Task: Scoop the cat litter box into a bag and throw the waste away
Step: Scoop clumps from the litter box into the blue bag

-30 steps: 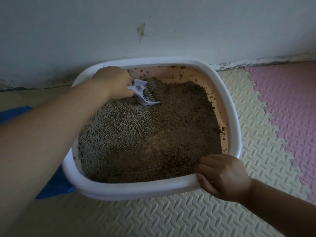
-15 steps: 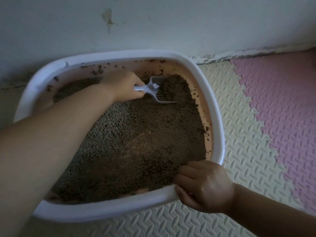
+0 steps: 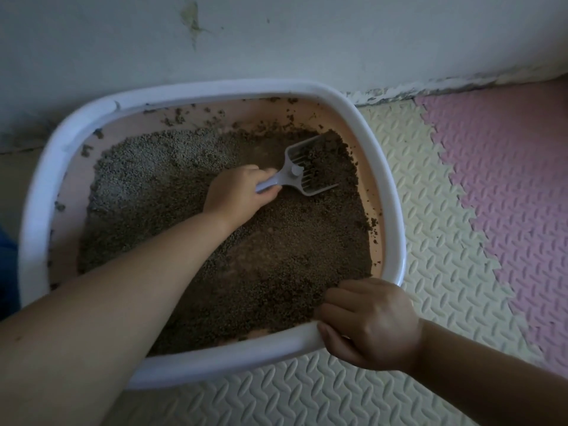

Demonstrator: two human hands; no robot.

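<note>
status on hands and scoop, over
Left hand grips scoop, head in litter at far right of box. Right hand holds near rim. No bag in view, nothing blocking.

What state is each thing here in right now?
litter box: on the floor mat, holding litter, crumbs stuck to its walls
scoop: head in the litter, loaded, by the far right corner
left hand: grips the scoop's handle
right hand: grips the box's near rim
litter: darker at right, paler at far left
</note>
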